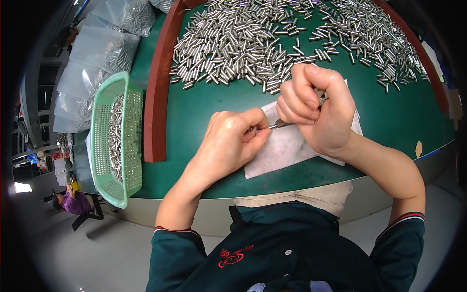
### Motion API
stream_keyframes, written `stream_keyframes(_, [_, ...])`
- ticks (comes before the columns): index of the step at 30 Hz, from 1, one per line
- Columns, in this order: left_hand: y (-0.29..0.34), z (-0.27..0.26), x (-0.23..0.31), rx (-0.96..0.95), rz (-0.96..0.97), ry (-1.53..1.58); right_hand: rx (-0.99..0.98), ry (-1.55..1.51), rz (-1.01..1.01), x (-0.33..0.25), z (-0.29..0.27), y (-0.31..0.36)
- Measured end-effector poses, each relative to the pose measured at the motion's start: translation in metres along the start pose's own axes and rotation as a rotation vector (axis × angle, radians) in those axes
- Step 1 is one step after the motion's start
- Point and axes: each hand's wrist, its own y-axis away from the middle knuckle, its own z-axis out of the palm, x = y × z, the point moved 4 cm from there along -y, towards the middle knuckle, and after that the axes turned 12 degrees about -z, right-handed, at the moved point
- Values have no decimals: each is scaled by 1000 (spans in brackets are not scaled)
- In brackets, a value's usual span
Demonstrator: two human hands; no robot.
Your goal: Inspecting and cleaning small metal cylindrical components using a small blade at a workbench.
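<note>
My left hand [228,138] is closed in a pinch in front of my body. Between its thumb and fingers a bit of a small metal cylinder [251,130] shows; most of it is hidden. Wrapped in a fist, my right hand [318,104] grips a hand tool with a slim metal shaft [279,124]. The shaft points left and its tip meets the left fingertips. The tool's handle is mostly covered by the fingers. Beneath both hands lies a smudged white sheet [279,152]. Beyond them a large heap of short metal cylinders [238,41] spreads over the green table [204,187].
Red-brown rails [158,107] border the table at left and right. A green plastic basket [127,165] with metal cylinders stands outside the left rail. Clear bags [90,46] of metal parts lie behind it. Farther left, a person in purple [78,203] sits.
</note>
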Motion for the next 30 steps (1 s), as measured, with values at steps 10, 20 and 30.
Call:
stream_keyframes(10, [-4, 1, -1, -42, -52, 101, -47, 142, 11, 5, 3, 0])
stream_keyframes(20, [-6, -13, -11, -164, -238, 705, -54, 133, 21, 2, 5, 2])
stream_keyframes(30, [-13, -4, -29, -500, -338, 1437, -29, 140, 67, 4, 3, -1])
